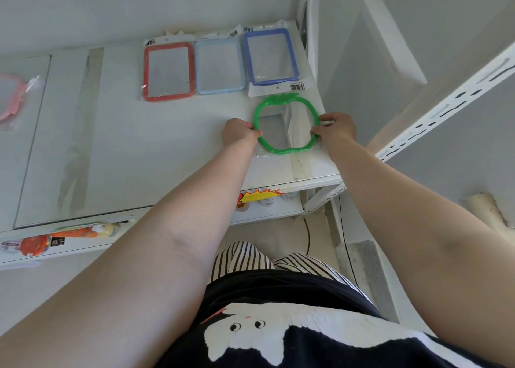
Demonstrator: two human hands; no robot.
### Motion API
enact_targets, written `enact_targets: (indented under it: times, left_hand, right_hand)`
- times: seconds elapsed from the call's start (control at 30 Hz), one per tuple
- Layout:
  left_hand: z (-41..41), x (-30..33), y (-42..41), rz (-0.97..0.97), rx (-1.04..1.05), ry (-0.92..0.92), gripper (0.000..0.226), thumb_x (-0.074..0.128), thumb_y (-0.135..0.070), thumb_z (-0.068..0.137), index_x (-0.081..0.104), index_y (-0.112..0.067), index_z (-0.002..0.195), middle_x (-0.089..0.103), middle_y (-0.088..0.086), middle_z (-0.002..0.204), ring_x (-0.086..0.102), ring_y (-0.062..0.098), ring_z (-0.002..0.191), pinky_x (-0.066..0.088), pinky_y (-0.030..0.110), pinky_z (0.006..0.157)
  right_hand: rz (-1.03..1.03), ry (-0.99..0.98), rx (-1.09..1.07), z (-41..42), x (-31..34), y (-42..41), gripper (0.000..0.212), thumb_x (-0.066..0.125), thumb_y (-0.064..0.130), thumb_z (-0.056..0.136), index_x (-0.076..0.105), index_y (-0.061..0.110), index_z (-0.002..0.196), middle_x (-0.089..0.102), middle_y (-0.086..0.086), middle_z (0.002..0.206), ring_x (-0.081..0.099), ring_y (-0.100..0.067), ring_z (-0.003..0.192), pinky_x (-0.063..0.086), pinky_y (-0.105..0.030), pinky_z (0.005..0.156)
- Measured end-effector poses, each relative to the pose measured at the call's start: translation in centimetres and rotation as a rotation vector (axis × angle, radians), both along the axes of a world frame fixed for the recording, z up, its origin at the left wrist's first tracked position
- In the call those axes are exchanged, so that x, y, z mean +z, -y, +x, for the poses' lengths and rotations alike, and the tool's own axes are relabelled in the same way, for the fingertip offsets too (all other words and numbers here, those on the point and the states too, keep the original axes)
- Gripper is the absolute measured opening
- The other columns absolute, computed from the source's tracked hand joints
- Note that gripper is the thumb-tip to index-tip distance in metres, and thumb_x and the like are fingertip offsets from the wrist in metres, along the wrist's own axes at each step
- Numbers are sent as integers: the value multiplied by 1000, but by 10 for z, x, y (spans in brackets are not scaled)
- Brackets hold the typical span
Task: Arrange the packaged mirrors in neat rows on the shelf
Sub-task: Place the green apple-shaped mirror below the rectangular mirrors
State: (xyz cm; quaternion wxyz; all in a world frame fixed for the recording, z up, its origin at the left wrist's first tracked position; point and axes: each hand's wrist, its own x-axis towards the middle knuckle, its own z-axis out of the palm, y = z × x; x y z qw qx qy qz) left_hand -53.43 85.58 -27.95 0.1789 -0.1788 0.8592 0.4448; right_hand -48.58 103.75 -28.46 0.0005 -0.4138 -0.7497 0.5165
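A: Where is the green apple-shaped mirror (pixel 286 124)?

B: It lies in its clear bag on the white shelf (pixel 167 150), near the right front corner, between both hands.

A: How do the hands hold it?

B: The left hand (pixel 239 133) grips the frame's left edge, and the right hand (pixel 335 129) grips the right edge.

A: And the other mirrors?

B: Behind it is a row: the red mirror (pixel 168 71), the light blue mirror (pixel 219 66) and the dark blue mirror (pixel 271 57), side by side. A pink mirror (pixel 9 97) lies well apart at the far left.

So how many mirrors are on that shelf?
5: red mirror, pale blue mirror and dark blue mirror along the back, green mirror in both hands, pink mirror far left, partly cut off.
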Motion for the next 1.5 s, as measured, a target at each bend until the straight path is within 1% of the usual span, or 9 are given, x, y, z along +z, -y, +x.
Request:
enact_targets:
  times: [0.17,0.3,0.47,0.57,0.67,0.8,1.13,1.3,1.5]
  left_hand:
    - [4,6,2,-40,17,3,40,72,-24,82,64,-11,119,65,8,125,61,26,116,46,28,99]
    - [12,15,7,-25,24,-19,43,68,-23,85,60,-11,124,62,8,129,59,26,120,46,31,103]
    - [21,21,11,20,-1,-17,49,67,-22,86,54,-10,131,58,8,134,55,26,125,43,33,107]
    - [22,16,7,6,-75,-6,52,65,-22,87,50,-11,135,55,7,138,52,24,128,40,29,108]
    - [24,12,2,-59,-171,-51,34,64,-17,87,64,-8,119,66,11,123,61,27,115,46,31,96]
    - [23,10,3,-84,-215,-94,23,63,-11,83,71,-8,105,71,13,109,66,28,104,50,31,85]
    - [24,8,2,-33,-167,-117,30,66,-7,82,68,-8,113,69,11,115,64,25,109,48,27,89]
    - [21,-1,0,4,-85,-110,41,70,-9,79,61,-11,119,67,8,118,62,23,112,48,27,94]
    - [21,-8,-1,4,-74,-132,40,70,-8,79,60,-11,118,66,10,117,63,24,108,48,25,87]
  right_hand:
    - [21,25,8,1,9,1,41,72,13,83,58,13,122,63,-5,109,67,-22,86,53,-35,92]
    - [127,67,59,6,26,7,43,69,21,86,55,13,126,61,-7,120,61,-27,106,50,-36,95]
    - [143,142,142,13,37,16,50,66,22,87,50,12,134,59,-11,129,59,-31,113,50,-40,98]
    - [148,141,130,16,29,17,50,64,20,89,48,13,136,58,-12,129,59,-30,108,51,-39,94]
    - [170,145,126,15,21,16,47,64,20,88,51,16,133,59,-10,127,55,-25,93,52,-39,95]
    - [157,138,97,13,20,15,43,65,19,89,54,17,130,60,-10,127,53,-24,89,52,-37,94]
    - [112,103,103,9,19,12,40,66,14,88,57,18,127,62,-10,121,54,-22,85,46,-26,76]
    - [89,96,88,11,12,11,40,66,9,86,56,18,124,59,-5,105,54,-15,66,45,-26,65]
    - [86,83,80,12,7,10,42,68,7,83,57,20,121,58,-3,100,56,-22,83,46,-25,62]
